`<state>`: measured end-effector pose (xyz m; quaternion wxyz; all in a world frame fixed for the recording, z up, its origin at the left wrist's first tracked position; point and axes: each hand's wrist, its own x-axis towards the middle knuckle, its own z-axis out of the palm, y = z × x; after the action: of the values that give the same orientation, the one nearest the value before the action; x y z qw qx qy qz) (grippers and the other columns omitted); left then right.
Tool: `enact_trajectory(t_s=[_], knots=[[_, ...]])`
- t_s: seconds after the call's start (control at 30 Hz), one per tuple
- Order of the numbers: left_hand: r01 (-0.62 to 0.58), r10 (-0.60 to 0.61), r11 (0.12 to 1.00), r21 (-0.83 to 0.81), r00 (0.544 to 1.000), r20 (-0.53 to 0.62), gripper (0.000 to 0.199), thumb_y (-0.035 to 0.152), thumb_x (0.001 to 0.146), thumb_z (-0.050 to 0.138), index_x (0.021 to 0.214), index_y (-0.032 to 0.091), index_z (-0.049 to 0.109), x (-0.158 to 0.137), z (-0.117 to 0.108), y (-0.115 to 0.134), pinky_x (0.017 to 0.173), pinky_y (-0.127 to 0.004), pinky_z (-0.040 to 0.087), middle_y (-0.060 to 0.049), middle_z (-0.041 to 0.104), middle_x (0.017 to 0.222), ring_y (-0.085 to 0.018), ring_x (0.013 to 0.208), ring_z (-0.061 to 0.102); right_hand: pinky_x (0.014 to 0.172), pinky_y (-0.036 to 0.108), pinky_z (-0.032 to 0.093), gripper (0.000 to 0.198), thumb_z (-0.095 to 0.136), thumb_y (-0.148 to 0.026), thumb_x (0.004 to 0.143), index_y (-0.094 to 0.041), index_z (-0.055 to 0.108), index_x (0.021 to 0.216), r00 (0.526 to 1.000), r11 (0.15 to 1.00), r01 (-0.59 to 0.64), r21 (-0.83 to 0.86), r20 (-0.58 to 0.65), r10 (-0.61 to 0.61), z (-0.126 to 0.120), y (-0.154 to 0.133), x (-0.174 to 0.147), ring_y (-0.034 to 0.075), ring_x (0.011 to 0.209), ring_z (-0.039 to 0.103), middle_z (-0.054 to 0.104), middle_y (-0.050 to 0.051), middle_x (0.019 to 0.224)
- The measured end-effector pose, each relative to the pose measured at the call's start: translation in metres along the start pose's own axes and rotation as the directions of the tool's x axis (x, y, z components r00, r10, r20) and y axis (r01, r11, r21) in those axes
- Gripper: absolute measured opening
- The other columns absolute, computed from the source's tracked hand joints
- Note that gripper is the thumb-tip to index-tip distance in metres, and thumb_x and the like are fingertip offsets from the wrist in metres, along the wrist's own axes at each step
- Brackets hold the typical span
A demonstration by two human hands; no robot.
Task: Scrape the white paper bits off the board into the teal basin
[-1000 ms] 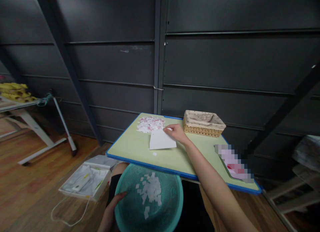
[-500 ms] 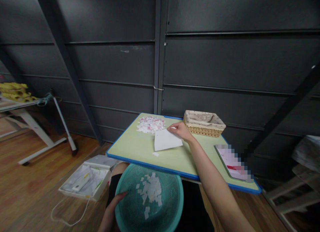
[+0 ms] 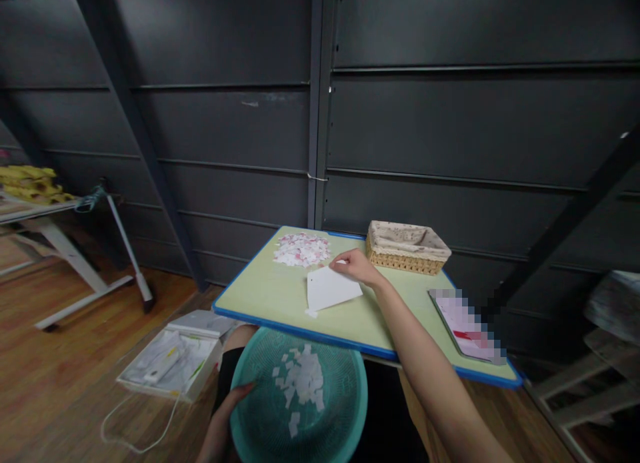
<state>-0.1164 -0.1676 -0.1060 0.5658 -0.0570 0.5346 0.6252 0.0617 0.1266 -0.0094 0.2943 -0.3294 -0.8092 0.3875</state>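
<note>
My right hand (image 3: 356, 266) pinches the top edge of a white card (image 3: 333, 288), which slants low over the table. A small white paper scrap (image 3: 311, 313) lies at the card's near lower corner. Beyond the card is a heaped pile of white and pinkish paper pieces (image 3: 301, 248). With my left hand (image 3: 235, 403) I grip the left rim of a green plastic basket (image 3: 340, 410), the thumb over its inner wall. The basket rests at my lap, under the table's front edge, and several white paper pieces (image 3: 304, 380) lie in its bottom.
The yellow-green table (image 3: 260, 290) has a blue edge. A cloth-lined wicker basket (image 3: 407, 258) stands at its back right, and a tablet-like flat object (image 3: 463, 330) lies at right. On the floor at left sits an open white box (image 3: 165, 363) with a cable.
My right hand has drawn the card slightly down and to the left, so its lower corner now meets the small scrap. My left hand and the green basket stay in place.
</note>
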Motion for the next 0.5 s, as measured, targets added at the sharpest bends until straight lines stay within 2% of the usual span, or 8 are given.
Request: enact_trajectory(t_s=[0.13, 0.27, 0.5], knots=[[0.008, -0.008, 1.0, 0.008, 1.0, 0.016, 0.071, 0.032, 0.073, 0.07, 0.13, -0.006, 0.051, -0.0018, 0.0014, 0.0004, 0.082, -0.041, 0.056, -0.012, 0.08, 0.072, -0.032, 0.08, 0.075, 0.05, 0.022, 0.032, 0.029, 0.062, -0.036, 0.068, -0.009, 0.075, 0.071, 0.998, 0.999, 0.033, -0.007, 0.049, -0.033, 0.0045, -0.0052, -0.0017, 0.011, 0.056, 0.047, 0.065, 0.003, 0.062], [-0.01, 0.01, 1.0, 0.006, 1.0, -0.004, 0.064, 0.028, 0.071, 0.072, 0.127, 0.0, 0.056, -0.0024, 0.0028, -0.0003, 0.084, -0.044, 0.056, -0.01, 0.08, 0.074, -0.034, 0.084, 0.075, 0.05, 0.021, 0.032, 0.031, 0.064, -0.039, 0.068, -0.01, 0.075, 0.073, 0.997, 0.999, 0.044, 0.024, 0.065, -0.045, 0.0087, -0.0061, -0.0019, 0.011, 0.057, 0.047, 0.066, 0.004, 0.064], [-0.001, 0.0, 1.0, 0.01, 1.0, 0.028, 0.067, 0.031, 0.072, 0.072, 0.126, -0.004, 0.054, -0.0022, 0.0035, -0.0011, 0.086, -0.043, 0.055, -0.012, 0.08, 0.073, -0.034, 0.088, 0.074, 0.048, 0.021, 0.031, 0.034, 0.066, -0.041, 0.068, -0.009, 0.074, 0.074, 1.0, 0.995, -0.006, 0.103, -0.026, 0.009, 0.0037, -0.0001, 0.0, 0.011, 0.054, 0.047, 0.065, 0.004, 0.063]])
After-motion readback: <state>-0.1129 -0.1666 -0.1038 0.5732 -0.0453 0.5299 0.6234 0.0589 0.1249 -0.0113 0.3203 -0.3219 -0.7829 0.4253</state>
